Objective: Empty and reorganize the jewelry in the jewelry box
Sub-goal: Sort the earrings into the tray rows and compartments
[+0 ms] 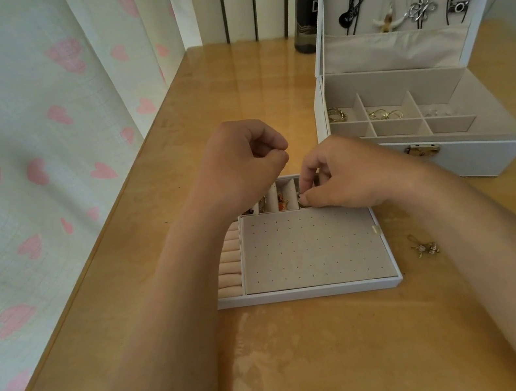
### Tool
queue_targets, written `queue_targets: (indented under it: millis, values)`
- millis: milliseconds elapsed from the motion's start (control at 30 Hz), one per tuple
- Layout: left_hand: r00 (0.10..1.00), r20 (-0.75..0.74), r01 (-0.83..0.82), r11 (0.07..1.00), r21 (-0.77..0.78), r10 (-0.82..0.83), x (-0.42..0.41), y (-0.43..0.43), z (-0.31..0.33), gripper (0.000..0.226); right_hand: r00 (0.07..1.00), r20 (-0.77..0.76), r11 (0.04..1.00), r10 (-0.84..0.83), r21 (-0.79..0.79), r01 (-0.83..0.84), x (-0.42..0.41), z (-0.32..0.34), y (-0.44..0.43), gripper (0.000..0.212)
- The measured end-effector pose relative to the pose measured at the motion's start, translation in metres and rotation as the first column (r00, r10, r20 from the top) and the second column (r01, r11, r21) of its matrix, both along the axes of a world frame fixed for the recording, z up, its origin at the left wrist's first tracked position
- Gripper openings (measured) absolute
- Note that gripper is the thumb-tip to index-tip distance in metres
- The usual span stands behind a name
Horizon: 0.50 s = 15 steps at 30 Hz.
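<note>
Watching one tray [308, 294] at centre frame on the desk [279, 364]: my left grip [243, 160] hovers clenched above its rear compartments, and I cannot tell whether it holds anything. My right grip [343, 177] pinches a small piece [302, 200] at that rear edge. One loose charm [424, 248] lies lower right. One open jewelry box [471, 161], upper right, shows four hanging pendants [420, 10].

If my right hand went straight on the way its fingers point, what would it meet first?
Likely the tray: the right hand points down into its rear compartments, just behind the perforated panel. Depth is unclear; it may already touch.
</note>
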<state>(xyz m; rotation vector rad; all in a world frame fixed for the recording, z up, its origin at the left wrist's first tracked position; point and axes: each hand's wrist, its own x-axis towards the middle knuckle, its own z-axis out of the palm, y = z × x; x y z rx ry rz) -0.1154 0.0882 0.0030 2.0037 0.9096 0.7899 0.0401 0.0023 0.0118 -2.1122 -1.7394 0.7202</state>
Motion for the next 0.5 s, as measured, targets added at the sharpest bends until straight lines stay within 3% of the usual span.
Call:
queue_targets:
  millis: [267, 500]
  values:
    - [1.0, 0.002, -0.002, 1.0, -0.002, 0.002, 0.0, 0.0, 0.0, 0.01, 0.977, 0.156, 0.988, -0.147, 0.075, 0.136, -0.007, -0.01, 0.005, 0.013]
    - [1.0, 0.012, 0.003, 1.0, 0.001, -0.003, -0.001, -0.001, 0.002, 0.01, 0.995, 0.043, 0.996, -0.089, 0.001, 0.089, -0.001, 0.0, 0.002, 0.021]
